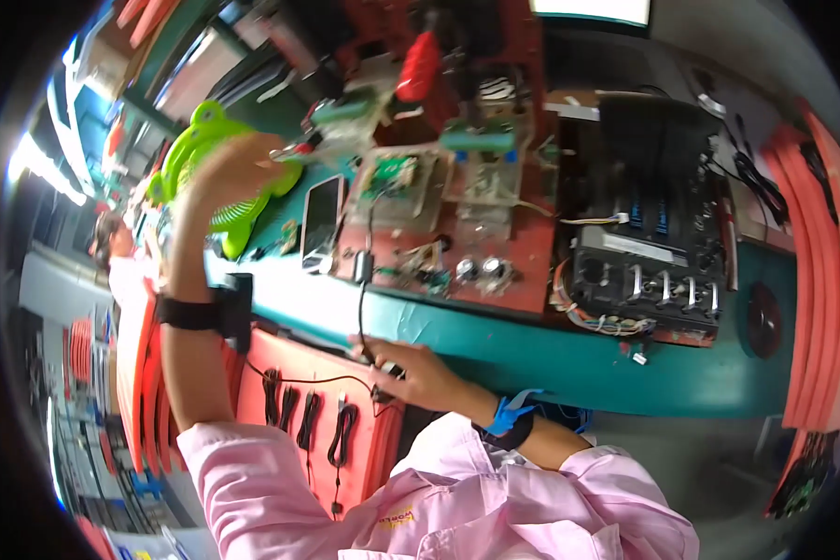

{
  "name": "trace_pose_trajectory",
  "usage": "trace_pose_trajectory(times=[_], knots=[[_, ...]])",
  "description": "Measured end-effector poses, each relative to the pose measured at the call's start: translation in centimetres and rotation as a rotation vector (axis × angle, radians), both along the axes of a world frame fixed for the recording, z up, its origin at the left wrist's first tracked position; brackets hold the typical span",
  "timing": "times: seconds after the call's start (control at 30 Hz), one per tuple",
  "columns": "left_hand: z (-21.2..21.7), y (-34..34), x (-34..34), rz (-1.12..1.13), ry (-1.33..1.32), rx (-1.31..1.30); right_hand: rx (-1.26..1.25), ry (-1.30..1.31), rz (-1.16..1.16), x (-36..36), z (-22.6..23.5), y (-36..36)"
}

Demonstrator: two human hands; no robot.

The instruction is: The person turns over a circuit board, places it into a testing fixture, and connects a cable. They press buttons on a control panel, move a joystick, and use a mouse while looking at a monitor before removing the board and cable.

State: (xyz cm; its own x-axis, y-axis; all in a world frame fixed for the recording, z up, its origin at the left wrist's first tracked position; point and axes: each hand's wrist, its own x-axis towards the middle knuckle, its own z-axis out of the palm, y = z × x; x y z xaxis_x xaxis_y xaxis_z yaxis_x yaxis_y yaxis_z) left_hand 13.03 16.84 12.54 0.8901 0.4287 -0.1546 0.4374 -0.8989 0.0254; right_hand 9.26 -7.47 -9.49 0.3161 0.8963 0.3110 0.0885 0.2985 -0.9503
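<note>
Right hand [420, 375] curled round a black cable [360, 313], in front of the red board [523, 291]. Left hand [238, 161] left of the board, by the fan [233, 219]; blurred, grip can't be told. Cable work seems midway: four coils [343, 439] on pink panel [294, 358] front-left, this one uncoiled.

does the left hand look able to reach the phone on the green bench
Probably yes: the left hand is near the phone, which looks mostly uncovered, though blur hides whether that hand already holds something.
</note>
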Motion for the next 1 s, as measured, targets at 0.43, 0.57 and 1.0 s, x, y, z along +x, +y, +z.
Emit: trace_pose_trajectory(times=[0.43,0.57,1.0], knots=[[-9.1,0.6,1.9,-0.509,-0.312,-0.563,0.221,0.394,-0.116,-0.2,9.5,-0.9],[-10.9,1.4,1.8,-0.527,-0.469,-0.750,0.280,0.322,-0.113,-0.7,9.9,-0.5],[-12.7,1.3,2.5,-0.577,-0.741,-0.947,0.185,0.206,0.016,-0.7,7.2,-0.1]])
